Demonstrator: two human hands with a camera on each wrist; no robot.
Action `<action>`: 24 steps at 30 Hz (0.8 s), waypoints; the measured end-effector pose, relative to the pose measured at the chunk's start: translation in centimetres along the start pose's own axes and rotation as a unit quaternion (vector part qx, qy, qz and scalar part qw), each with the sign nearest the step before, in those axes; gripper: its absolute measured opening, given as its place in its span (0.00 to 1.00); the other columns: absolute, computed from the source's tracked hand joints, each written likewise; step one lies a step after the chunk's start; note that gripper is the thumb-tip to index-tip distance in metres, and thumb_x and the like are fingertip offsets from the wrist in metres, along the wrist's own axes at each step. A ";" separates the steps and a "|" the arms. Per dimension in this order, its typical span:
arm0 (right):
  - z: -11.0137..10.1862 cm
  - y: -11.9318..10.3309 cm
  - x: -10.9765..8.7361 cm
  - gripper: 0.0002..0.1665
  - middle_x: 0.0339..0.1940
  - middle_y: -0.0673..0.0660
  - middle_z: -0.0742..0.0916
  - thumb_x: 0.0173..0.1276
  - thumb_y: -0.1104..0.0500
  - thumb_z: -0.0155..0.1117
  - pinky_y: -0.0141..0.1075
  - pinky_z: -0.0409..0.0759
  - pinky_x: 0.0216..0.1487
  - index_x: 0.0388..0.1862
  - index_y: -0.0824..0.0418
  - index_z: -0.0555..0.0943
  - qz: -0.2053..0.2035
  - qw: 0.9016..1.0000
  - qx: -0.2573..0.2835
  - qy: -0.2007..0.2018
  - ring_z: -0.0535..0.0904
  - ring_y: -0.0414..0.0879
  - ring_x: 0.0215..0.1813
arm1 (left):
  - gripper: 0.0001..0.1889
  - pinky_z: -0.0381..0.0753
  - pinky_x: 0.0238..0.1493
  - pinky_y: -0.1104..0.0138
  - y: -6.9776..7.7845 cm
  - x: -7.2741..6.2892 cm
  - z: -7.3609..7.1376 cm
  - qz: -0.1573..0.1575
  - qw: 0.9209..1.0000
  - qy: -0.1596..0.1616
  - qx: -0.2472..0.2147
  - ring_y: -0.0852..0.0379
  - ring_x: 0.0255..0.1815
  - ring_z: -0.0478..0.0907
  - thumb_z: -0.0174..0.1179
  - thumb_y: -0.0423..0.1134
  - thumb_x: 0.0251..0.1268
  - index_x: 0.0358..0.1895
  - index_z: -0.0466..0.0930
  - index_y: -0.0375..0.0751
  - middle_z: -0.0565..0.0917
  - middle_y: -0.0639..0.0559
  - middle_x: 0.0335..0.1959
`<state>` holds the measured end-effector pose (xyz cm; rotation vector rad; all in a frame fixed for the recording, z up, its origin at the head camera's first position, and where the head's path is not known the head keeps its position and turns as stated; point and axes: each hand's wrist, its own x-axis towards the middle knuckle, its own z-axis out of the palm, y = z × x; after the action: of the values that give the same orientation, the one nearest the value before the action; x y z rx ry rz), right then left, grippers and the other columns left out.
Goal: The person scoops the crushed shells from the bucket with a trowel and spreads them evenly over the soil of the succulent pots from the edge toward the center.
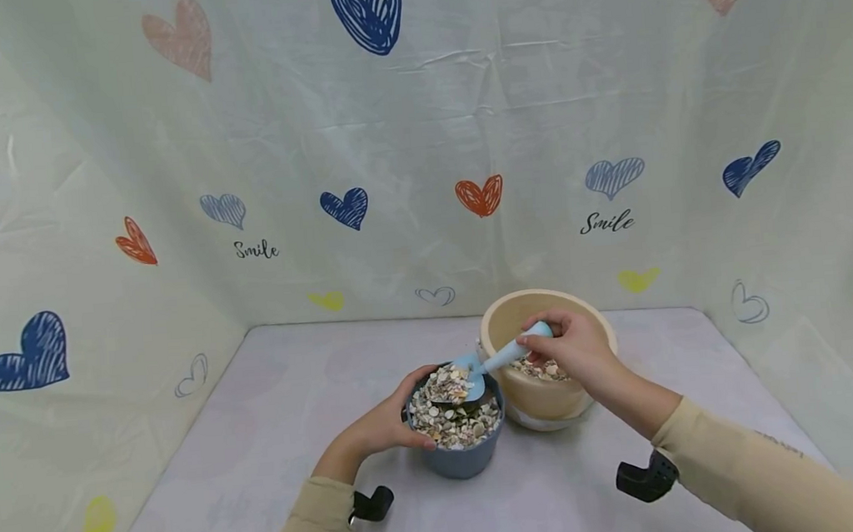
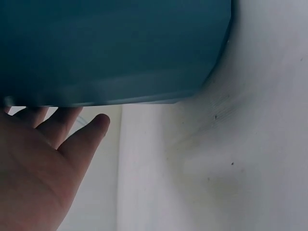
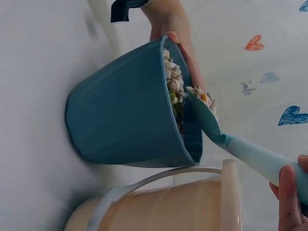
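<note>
A blue plastic flowerpot [image 1: 463, 462] full of small pale shell pieces [image 1: 450, 431] stands on the table. My left hand [image 1: 381, 426] holds it from the left, thumb and fingers spread round its side at the rim. In the right wrist view the thumb [image 3: 173, 36] lies over the pot's edge. My right hand [image 1: 582, 354] grips the handle of a light blue trowel [image 1: 507, 355]. Its blade, heaped with shell pieces, is inside the pot's mouth, just above the fill. A bit of green shows among the shells in the right wrist view.
Right behind the flowerpot stands a cream bucket [image 1: 546, 403] with shell pieces inside and a pale handle [image 3: 144, 182] hanging down its side. The pale table [image 1: 307, 367] reaches back to a white curtain [image 1: 416, 133] printed with hearts.
</note>
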<state>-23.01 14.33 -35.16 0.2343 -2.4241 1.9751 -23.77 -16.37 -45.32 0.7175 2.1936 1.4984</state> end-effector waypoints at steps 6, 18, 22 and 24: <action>0.2 -0.4 0.5 0.15 0.32 0.60 0.86 0.63 0.68 0.67 0.38 0.84 0.32 0.46 0.76 0.79 -0.008 0.999 -0.042 0.002 0.83 0.46 0.26 | 0.58 0.55 0.66 0.39 0.2 -0.3 0.6 -0.018 0.999 0.028 -0.008 0.36 0.74 0.49 0.78 0.42 0.45 0.78 0.46 0.57 0.49 0.40 0.77; 0.7 -1.2 0.9 0.13 0.28 0.59 0.85 0.63 0.66 0.69 0.41 0.84 0.32 0.44 0.71 0.79 -0.014 0.998 -0.065 -0.013 0.83 0.49 0.27 | 0.59 0.57 0.66 0.39 0.0 -0.8 2.0 -0.020 0.997 0.076 -0.004 0.35 0.73 0.53 0.79 0.44 0.43 0.78 0.46 0.53 0.53 0.38 0.75; 0.7 -1.4 0.9 0.13 0.29 0.60 0.85 0.63 0.66 0.69 0.42 0.84 0.33 0.44 0.72 0.79 -0.017 0.998 -0.058 -0.014 0.84 0.52 0.28 | 0.59 0.58 0.65 0.38 0.2 -1.0 2.5 -0.025 0.995 0.094 -0.001 0.34 0.72 0.53 0.79 0.46 0.42 0.78 0.47 0.54 0.53 0.38 0.75; 0.7 -1.4 0.8 0.14 0.29 0.60 0.85 0.63 0.66 0.69 0.40 0.84 0.32 0.44 0.73 0.79 -0.022 0.998 -0.058 -0.015 0.84 0.54 0.29 | 0.59 0.57 0.65 0.38 0.3 -1.0 2.7 -0.025 0.995 0.101 -0.002 0.34 0.73 0.53 0.79 0.46 0.42 0.78 0.48 0.53 0.53 0.38 0.75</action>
<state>-23.54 13.26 -33.84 0.3154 -2.5172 1.8194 -21.34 -14.94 -45.91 0.5246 2.3359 1.6126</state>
